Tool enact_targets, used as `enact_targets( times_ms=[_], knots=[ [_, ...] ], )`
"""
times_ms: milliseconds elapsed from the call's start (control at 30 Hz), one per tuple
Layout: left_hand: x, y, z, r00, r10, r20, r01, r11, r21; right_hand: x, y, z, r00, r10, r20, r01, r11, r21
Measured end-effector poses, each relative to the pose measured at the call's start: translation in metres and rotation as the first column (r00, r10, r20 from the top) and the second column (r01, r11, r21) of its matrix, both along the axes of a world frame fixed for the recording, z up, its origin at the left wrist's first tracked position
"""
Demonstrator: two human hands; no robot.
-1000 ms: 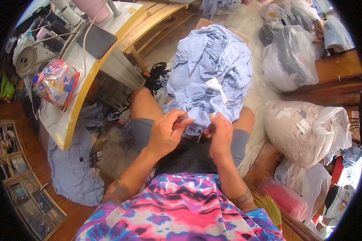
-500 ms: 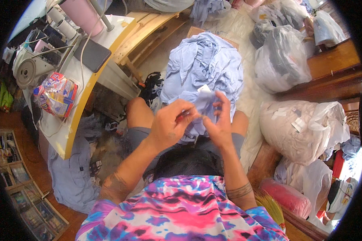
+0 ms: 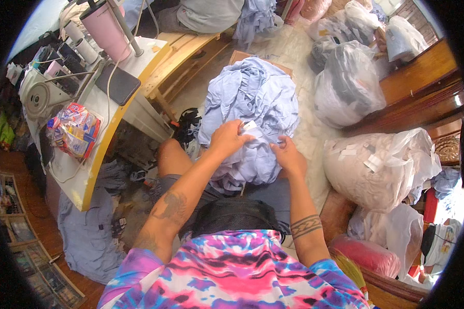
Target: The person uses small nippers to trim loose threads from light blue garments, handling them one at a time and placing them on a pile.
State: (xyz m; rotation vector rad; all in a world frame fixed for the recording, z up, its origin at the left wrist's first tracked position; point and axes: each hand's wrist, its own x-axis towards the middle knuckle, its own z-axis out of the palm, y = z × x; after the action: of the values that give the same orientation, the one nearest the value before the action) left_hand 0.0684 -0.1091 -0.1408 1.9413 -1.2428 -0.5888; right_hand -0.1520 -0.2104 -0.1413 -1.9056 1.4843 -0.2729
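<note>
A heap of light blue garments (image 3: pixel 252 87) lies in front of me, reaching up to my lap. My left hand (image 3: pixel 229 139) is closed on the cloth at its near part, thumb and fingers pinching beside a small white label (image 3: pixel 249 125). To the right, my right hand (image 3: pixel 291 155) has its fingers bent and pinched at the garment's edge. Loose folds of the same cloth stretch between both hands. Whatever lies inside the curled fingers of either hand is hidden.
At left stands a white table (image 3: pixel 100 149) with a phone (image 3: pixel 117 84), a pink tumbler (image 3: pixel 105 28) and a colourful plastic packet (image 3: pixel 75 129). Stuffed plastic bags (image 3: pixel 381 165) line the right side. More blue cloth (image 3: pixel 85 232) lies on the floor at left.
My hands were together above the cloth, with something small and red in the left. Now they are apart and lower on the garment, the left farther away, and the red thing is out of sight.
</note>
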Motion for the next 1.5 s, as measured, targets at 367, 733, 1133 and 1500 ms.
enact_targets(
  times_ms=[367,733,1133,1500],
  knots=[
    [0.021,-0.061,0.175,0.999,-0.029,0.023,0.037,0.848,-0.529,0.027,-0.130,0.190,0.925,0.262,0.274,0.045,0.641,-0.766],
    [-0.024,0.036,0.141,0.975,0.080,-0.205,-0.153,0.916,-0.372,0.086,-0.097,0.207,0.893,0.437,0.106,-0.191,0.583,-0.790],
    [-0.024,0.022,0.033,0.992,0.123,0.014,-0.108,0.920,-0.376,0.076,-0.053,0.065,0.902,0.380,0.203,-0.217,0.808,-0.548],
    [-0.012,-0.008,-0.001,0.989,0.102,0.111,-0.054,0.926,-0.373,0.099,-0.069,0.052,0.903,0.360,0.234,-0.228,0.864,-0.449]
  ],
)
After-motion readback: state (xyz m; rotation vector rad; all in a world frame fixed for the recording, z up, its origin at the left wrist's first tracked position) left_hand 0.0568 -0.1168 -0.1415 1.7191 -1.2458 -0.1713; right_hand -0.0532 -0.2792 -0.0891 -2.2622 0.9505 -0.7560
